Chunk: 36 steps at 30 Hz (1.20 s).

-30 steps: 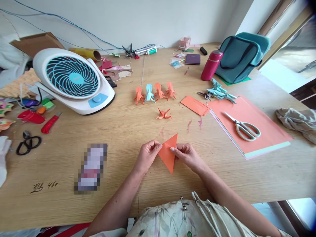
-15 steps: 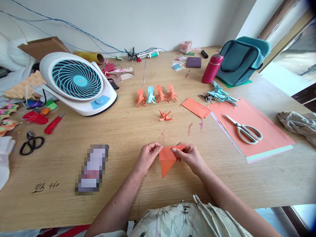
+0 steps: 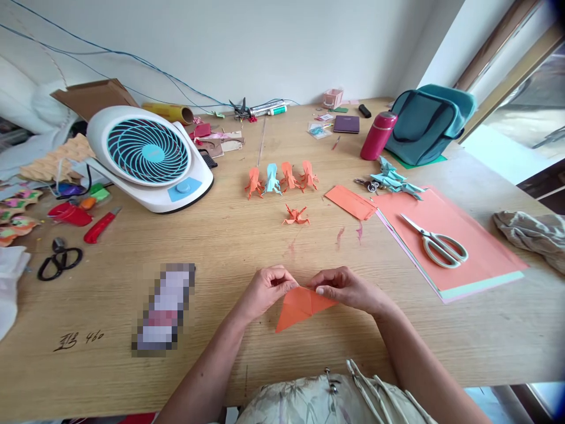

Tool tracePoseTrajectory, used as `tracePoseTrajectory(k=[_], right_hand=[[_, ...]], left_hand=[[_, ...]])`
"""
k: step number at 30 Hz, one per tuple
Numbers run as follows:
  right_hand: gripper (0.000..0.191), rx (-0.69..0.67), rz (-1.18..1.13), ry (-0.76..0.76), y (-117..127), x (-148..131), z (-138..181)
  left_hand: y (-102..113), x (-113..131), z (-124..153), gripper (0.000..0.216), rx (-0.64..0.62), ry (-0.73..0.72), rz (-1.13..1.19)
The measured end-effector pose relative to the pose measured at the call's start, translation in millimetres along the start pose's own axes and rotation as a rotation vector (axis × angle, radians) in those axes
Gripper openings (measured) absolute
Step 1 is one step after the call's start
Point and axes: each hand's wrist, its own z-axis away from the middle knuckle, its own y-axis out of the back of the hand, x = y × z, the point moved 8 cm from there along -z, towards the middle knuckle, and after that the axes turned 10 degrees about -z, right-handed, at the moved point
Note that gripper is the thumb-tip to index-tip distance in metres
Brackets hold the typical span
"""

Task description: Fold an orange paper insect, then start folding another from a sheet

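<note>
A folded piece of orange paper (image 3: pixel 296 308) is held between my two hands just above the table, its points hanging toward me. My left hand (image 3: pixel 269 292) pinches its upper left corner between thumb and fingers. My right hand (image 3: pixel 346 290) grips the upper right edge, thumb on top and fingers bent behind. A vertical crease shows right of the paper's middle. Beyond my hands sits a small orange origami figure (image 3: pixel 296 215). Behind it stands a row of origami figures, with a light blue one (image 3: pixel 272 179) among orange ones (image 3: pixel 290 176).
To the right, white-handled scissors (image 3: pixel 436 242) lie on stacked coloured sheets (image 3: pixel 477 247), beside orange paper strips (image 3: pixel 351 202). A pink bottle (image 3: pixel 378 136) and teal bag (image 3: pixel 426 125) stand behind. On the left are a fan (image 3: pixel 150 159), black scissors (image 3: pixel 59 259) and a blurred phone-like rectangle (image 3: pixel 164 309).
The orange paper has turned, with its long point swinging from straight down to lower left. My right hand has shifted along its upper edge. The view has tilted slightly.
</note>
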Motion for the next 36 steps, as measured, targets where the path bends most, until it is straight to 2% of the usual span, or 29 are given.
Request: tracePoseTrajectory(k=[5, 11, 20, 26, 30, 36], right_hand=[[0.035, 0.057, 0.095, 0.008, -9, 4, -3], [0.031, 0.207, 0.181, 0.058, -9, 0, -4], [0.034, 0.235, 0.201, 0.08, -9, -5, -6], [0.045, 0.396, 0.104, 0.105, 6, -1, -8], [0.051, 0.49, 0.006, 0.137, 12, 3, -8], [0.053, 0.556, -0.075, 0.178, 12, 3, -7]], left_hand=[[-11, -1, -1, 0.021, -0.042, -0.029, -0.049], [-5, -7, -3, 0.029, 0.056, 0.008, -0.013], [0, -3, -4, 0.027, 0.118, -0.046, -0.022], [18, -6, -4, 0.027, 0.351, -0.063, -0.043], [30, 1, 2, 0.026, 0.499, -0.102, -0.109], [30, 25, 14, 0.02, 0.587, -0.219, -0.266]])
